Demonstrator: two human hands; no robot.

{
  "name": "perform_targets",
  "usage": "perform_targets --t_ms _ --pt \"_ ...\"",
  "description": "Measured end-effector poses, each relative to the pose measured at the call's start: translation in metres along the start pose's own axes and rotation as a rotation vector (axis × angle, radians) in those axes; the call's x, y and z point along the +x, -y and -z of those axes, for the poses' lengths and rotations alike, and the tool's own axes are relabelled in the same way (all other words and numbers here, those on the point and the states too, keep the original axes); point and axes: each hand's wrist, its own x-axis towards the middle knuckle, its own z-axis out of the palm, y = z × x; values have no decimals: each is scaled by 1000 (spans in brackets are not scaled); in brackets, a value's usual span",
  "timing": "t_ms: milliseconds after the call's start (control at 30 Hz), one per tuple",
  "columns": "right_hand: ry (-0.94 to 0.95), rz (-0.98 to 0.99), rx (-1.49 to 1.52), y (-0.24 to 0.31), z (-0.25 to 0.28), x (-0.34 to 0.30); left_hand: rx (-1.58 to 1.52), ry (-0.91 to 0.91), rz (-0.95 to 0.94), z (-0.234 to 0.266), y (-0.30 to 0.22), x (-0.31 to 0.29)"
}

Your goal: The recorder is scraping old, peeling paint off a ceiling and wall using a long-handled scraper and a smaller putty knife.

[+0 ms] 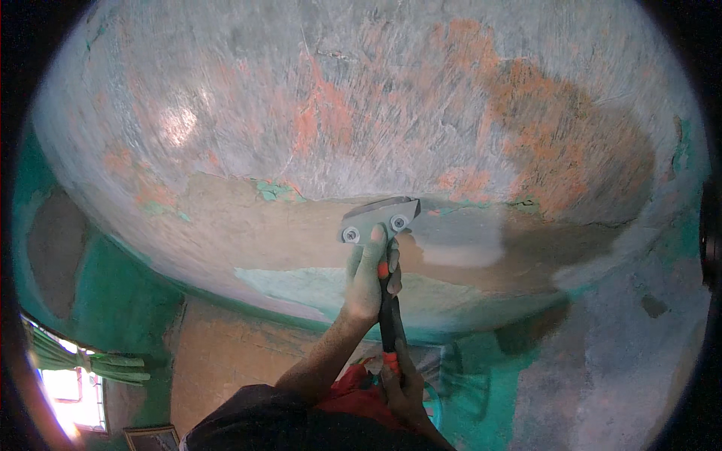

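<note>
A long-handled scraper (380, 219) lies with its wide grey head on the peeling wall (316, 113), at the band where a rough pinkish-grey area meets a smoother tan one. Two round bolts show on the head, and the handle is black with orange-red parts. My left hand (366, 274) is closed around the handle just below the head, its thumb pointing up onto it; pale dust coats the fingers. Lower down, my right hand (408, 379) wraps the handle's near end, partly in shadow.
Green-painted wall (120, 289) curves along the left side. A bright window (71, 395) with a tied green curtain (113, 368) is at the lower left, above a framed picture (153, 438). Patches of green and orange show through the worked wall.
</note>
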Motion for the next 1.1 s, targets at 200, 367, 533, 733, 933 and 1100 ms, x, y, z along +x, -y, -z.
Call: perform_targets --t_ms 200,367,533,733,933,1100 --pt "-23 13 38 -8 -4 -3 1 15 13 5 1 -1" --pt "-14 -6 42 -7 -5 2 29 15 -1 6 7 5" --pt "-26 106 -9 -13 -6 3 20 73 -3 4 2 8" --pt "-37 92 14 -15 -8 4 13 74 -11 3 -2 7" --pt "-81 66 1 -31 -6 2 84 55 -20 7 7 7" --pt "-51 -31 14 -24 -8 5 51 73 -17 14 9 8"
